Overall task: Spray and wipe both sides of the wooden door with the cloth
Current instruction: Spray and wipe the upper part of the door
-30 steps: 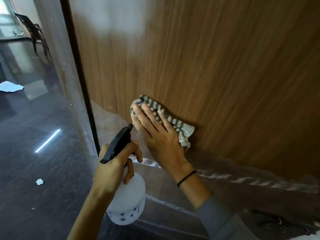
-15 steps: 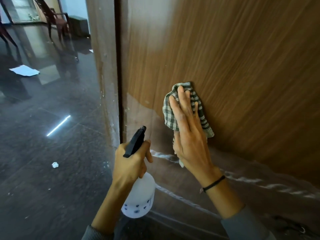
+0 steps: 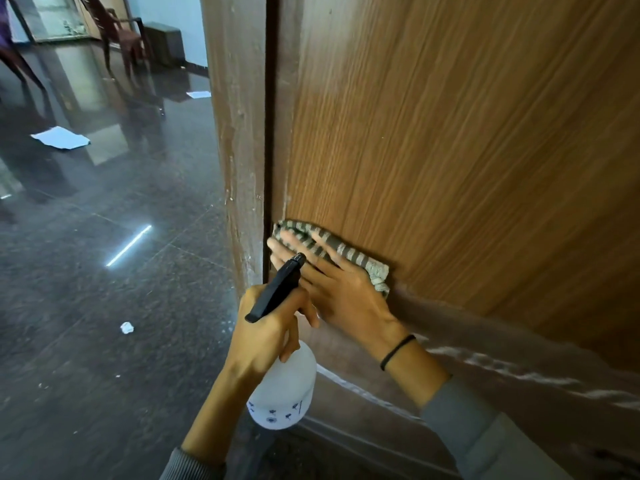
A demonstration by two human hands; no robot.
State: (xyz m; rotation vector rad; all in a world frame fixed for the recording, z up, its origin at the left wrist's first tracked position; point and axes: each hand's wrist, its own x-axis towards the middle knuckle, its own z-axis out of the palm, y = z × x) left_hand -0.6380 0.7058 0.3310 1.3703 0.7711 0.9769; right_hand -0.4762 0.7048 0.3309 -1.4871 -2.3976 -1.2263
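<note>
Nearest, the left hand [image 3: 266, 330] curls round the spray bottle [image 3: 284, 389] at its neck. Beyond, the right hand [image 3: 346, 296], fingers straight and spread, presses the cloth [image 3: 356, 258] flat against the wooden door [image 3: 450, 150] at its left edge. Firm, overlapping strokes would suit, though any wetness is hard to see.

A matt, streaky wood grain is shown by the door [image 3: 450, 150]. The checked cloth [image 3: 346, 252] is woven fabric. The spray bottle [image 3: 282, 393] is frosted white plastic. The dark stone floor [image 3: 104, 271] is polished glossy.
</note>
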